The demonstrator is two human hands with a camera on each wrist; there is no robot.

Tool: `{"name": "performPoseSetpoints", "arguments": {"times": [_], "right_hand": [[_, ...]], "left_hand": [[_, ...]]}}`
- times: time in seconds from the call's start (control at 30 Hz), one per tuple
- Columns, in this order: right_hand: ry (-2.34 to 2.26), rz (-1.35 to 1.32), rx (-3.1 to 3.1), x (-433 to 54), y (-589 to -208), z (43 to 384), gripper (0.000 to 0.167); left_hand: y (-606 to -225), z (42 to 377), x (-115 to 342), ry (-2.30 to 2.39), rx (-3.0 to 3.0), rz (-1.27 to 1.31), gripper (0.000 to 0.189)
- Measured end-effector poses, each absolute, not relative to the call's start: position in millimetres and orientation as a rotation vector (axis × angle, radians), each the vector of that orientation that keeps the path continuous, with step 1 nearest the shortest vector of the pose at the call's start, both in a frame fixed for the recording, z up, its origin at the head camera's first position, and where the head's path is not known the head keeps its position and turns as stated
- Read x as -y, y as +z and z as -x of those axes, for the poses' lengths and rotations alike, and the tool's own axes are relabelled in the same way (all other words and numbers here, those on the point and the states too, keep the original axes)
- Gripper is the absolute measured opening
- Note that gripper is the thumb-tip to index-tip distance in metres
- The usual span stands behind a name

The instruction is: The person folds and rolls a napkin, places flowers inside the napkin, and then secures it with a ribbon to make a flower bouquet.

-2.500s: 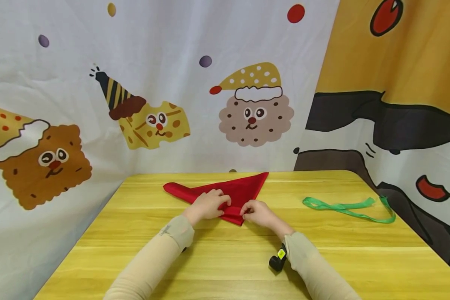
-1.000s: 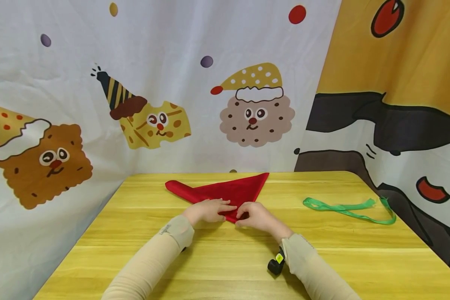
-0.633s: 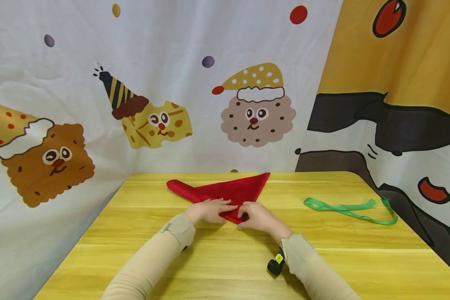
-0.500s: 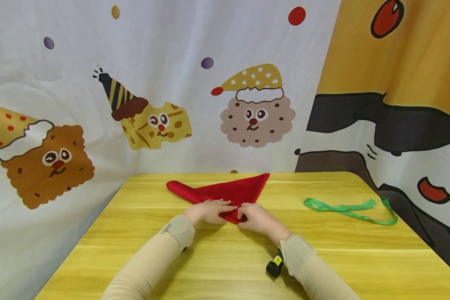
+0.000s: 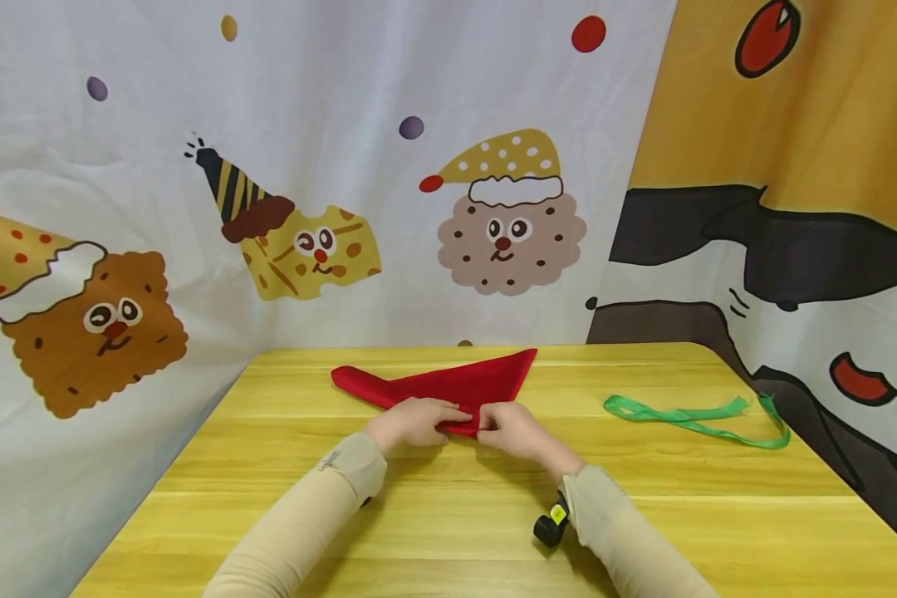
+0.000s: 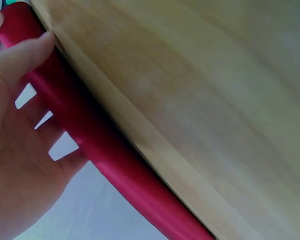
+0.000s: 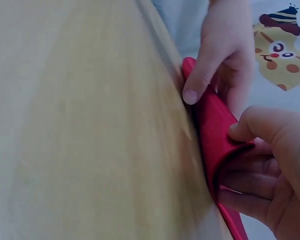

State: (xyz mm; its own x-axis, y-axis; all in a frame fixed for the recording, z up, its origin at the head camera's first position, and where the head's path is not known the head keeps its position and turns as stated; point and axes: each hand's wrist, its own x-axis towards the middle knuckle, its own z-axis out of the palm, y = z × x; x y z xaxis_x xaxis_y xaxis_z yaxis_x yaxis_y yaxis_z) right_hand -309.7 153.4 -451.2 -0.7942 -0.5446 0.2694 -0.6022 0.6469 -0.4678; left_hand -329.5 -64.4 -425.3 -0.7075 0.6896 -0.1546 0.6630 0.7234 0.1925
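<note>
A red satin-like cloth (image 5: pixel 463 384) lies near the far side of the table, its near edge turned up into a roll. One pointed corner reaches to the back right, and a rounded, rolled end sticks out to the left. My left hand (image 5: pixel 414 421) holds the roll, thumb on the near side and fingers on the far side, as the left wrist view shows along the red roll (image 6: pixel 97 142). At the roll's right end my right hand (image 7: pixel 290 160) pinches the cloth, the thumb outside and several fingers inside the curled edge.
A green ribbon (image 5: pixel 669 413) lies in loose loops on the right of the wooden table (image 5: pixel 448 523). Behind the table hangs a curtain (image 5: pixel 404 307) printed with cartoon figures. A small black camera (image 5: pixel 549 530) sits beneath my right wrist.
The cloth's near corner has been rolled slightly farther away from me. My left fingers, arched earlier, now lie over the roll, and my right hand has closed in on its end.
</note>
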Motion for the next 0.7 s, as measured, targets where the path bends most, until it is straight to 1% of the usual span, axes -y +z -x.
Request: {"name": "performPoseSetpoints", "arguments": {"times": [0.1,0.27,0.37,0.6,0.7], "right_hand": [[0.969,-0.938,2.791,-157,-447,310,0.016],[1.175,-0.888,2.806,-161,-445,311,0.013],[1.253,-0.854,2.795,-161,-445,312,0.01],[1.287,-0.799,2.81,-160,-442,311,0.008],[1.293,-0.772,2.81,-160,-442,311,0.008]], "left_hand": [[-426,332,63,0.189,-2.766,-1.115,0.044],[-423,337,60,0.23,-2.774,-1.134,0.024],[-420,341,57,0.232,-2.748,-1.142,0.016],[-407,345,51,0.196,-2.678,-1.082,0.012],[-401,345,48,0.205,-2.639,-1.027,0.013]]}}
